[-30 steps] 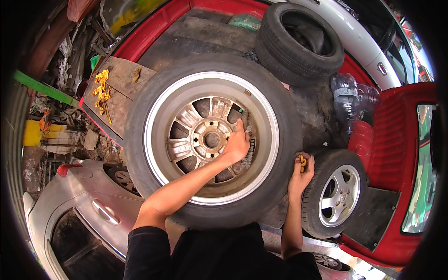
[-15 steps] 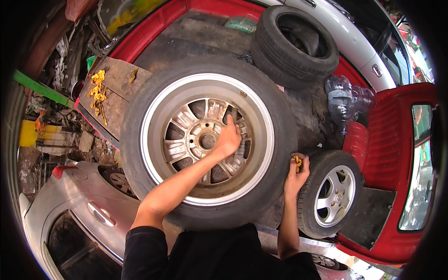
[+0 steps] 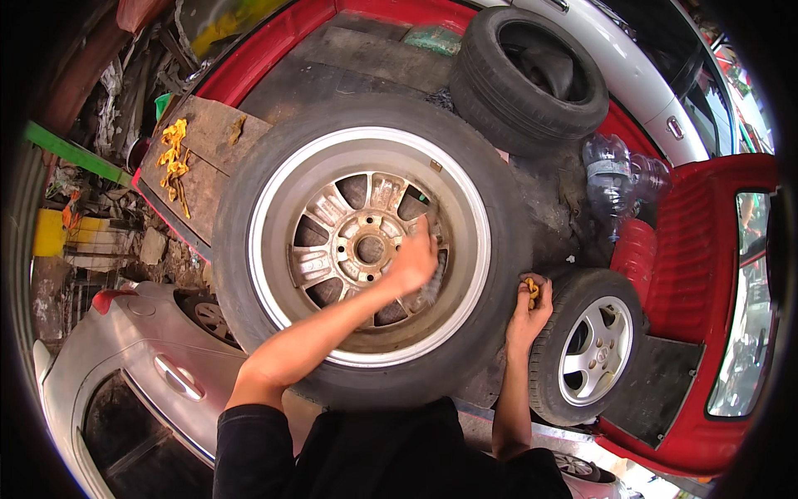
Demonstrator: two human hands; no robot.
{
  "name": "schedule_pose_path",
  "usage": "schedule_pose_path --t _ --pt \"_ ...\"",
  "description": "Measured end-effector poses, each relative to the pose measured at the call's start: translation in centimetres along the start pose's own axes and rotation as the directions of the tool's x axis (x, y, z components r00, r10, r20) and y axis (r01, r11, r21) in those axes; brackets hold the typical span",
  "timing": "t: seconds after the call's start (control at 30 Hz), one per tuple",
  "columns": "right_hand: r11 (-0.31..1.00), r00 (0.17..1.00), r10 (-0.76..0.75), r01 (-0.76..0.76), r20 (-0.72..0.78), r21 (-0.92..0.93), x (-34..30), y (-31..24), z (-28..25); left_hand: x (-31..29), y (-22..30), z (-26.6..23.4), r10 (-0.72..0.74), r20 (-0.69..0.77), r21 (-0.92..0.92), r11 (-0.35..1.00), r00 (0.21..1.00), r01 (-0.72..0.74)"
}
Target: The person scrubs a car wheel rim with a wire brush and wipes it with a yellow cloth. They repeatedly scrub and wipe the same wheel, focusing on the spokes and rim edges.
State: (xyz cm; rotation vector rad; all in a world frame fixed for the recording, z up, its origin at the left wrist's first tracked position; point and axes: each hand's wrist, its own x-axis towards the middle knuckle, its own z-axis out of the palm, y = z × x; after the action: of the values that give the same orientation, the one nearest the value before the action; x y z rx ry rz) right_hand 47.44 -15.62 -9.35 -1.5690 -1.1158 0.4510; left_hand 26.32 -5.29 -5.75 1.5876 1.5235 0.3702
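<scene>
A large tyre on a silver rim [image 3: 259,187] lies flat in front of me, its dirty spoked inner side up. My left hand [image 3: 415,264] is over the right-hand spokes, fingers curled and index finger stretched forward. A grey ridged strip [image 3: 433,287] shows beside it; whether the hand holds this is unclear. A small green spot [image 3: 423,199] shows in the spoke opening beyond the fingertips. At the tyre's right edge, my right hand [image 3: 529,316] is closed on a small crumpled yellow piece [image 3: 531,291], its fingertips near the tyre wall.
A smaller wheel [image 3: 582,349] leans at the right, near my right forearm. Bare tyres [image 3: 524,79] sit at the far right, beside clear plastic bottles [image 3: 611,179]. Yellow scraps [image 3: 173,162] lie on a wooden board [image 3: 214,137] at the left. A silver car [image 3: 158,333] stands lower left.
My left hand has shifted slightly nearer and to the right over the spokes, with its index finger lower. The green spot now shows beyond it. My right hand stays in place.
</scene>
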Motion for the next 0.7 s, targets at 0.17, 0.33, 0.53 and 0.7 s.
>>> schedule_pose_path --t 0.17,0.33,0.53,0.7 --pt "1.0 1.0 0.004 -0.004 -0.006 -0.002 0.2 -0.1 0.1 0.0 -0.8 0.8 0.045 -0.042 0.026 0.999 0.998 -0.044" --pt "1.0 1.0 0.003 -0.003 -0.006 0.013 -0.1 0.3 0.1 1.2 -3.8 2.3 0.095 -0.161 -0.019 0.995 0.982 -0.099" --pt "0.998 0.999 -0.052 0.052 -0.007 0.047 0.0 0.3 0.1 2.3 -5.2 1.6 0.036 -0.073 0.064 0.997 0.997 -0.032" --pt "0.997 1.0 -0.003 0.005 -0.019 0.071 -0.5 -0.2 -0.2 1.3 -5.5 0.5 0.01 -0.077 -0.106 0.994 0.997 -0.018"
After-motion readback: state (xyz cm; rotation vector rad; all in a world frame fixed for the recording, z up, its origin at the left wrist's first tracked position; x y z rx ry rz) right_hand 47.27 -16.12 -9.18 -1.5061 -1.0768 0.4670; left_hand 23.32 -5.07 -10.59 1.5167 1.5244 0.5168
